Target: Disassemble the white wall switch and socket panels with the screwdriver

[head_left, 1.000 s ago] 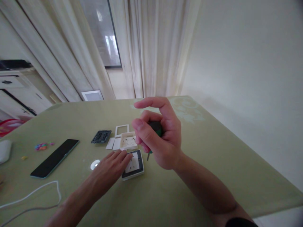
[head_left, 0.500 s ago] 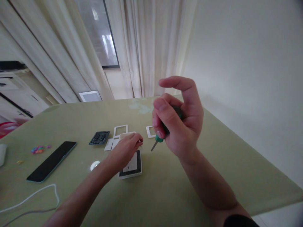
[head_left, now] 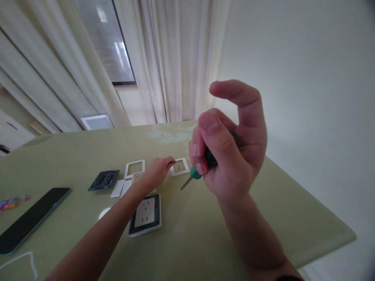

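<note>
A screwdriver [head_left: 195, 173] with a green and dark handle is wrapped in the lower fingers of my right hand [head_left: 231, 144]. Its metal tip slants down to the left, and my index finger is raised and bent away from it. My left hand [head_left: 158, 171] reaches over the table with its fingertips pinched at the left edge of a white square frame [head_left: 187, 170]; what they hold, if anything, is too small to make out. Within that frame lies a small thin piece like a screw [head_left: 178, 167]. A wall socket [head_left: 145, 212] with a dark border sits below my left wrist, its slotted face up.
Left of my left hand lie another white frame [head_left: 126, 170], flat white pieces [head_left: 117, 188] and a dark square plate [head_left: 104, 180]. A phone [head_left: 32, 218], colourful small bits [head_left: 10, 203] and a white cable [head_left: 20, 256] are farther left. The table's edge [head_left: 310, 189] runs along a wall at right.
My left hand has moved from above the socket to the right-hand white frame. My right hand, still gripping the screwdriver, is slightly farther right, and the view has turned right.
</note>
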`<state>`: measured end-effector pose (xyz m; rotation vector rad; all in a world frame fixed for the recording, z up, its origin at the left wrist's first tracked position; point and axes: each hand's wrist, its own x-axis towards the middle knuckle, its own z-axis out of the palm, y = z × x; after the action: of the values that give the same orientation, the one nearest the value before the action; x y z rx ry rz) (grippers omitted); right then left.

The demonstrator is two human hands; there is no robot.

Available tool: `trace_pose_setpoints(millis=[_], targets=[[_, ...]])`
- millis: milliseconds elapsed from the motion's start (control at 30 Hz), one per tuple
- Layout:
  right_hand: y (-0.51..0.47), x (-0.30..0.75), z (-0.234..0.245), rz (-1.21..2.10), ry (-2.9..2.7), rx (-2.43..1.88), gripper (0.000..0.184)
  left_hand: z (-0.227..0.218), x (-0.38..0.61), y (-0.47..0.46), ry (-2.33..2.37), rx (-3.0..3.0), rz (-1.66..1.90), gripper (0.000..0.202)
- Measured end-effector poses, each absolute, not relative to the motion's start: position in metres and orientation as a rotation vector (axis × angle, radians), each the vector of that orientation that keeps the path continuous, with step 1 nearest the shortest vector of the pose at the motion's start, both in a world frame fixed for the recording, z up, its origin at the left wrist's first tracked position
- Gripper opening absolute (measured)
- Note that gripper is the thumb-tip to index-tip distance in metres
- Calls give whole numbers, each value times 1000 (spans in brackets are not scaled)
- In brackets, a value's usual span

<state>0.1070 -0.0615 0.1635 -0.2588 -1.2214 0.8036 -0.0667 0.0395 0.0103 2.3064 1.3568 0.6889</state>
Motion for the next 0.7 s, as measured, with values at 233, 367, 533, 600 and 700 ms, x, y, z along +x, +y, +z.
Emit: trace_pose_setpoints(millis=[233,367,533,600,700], targets=[[-54,94,154,982,-1211,-211,5,4,-138,-47,1230,2415,736,28],[-47,65,127,1140,-1330,-190,43,-23,-165,-81,1156,2590,584,53],[-41,32,89,1361,-1384,-303,64,-40,-174,-89,1230,2518,578,63],[-40,26,78,1423,-1366,-291,62,-39,-173,-89,1206,2491,590,60],[-40,24,69,1431,-1335,-280,60,-36,-171,-89,1158,2488,623,63]])
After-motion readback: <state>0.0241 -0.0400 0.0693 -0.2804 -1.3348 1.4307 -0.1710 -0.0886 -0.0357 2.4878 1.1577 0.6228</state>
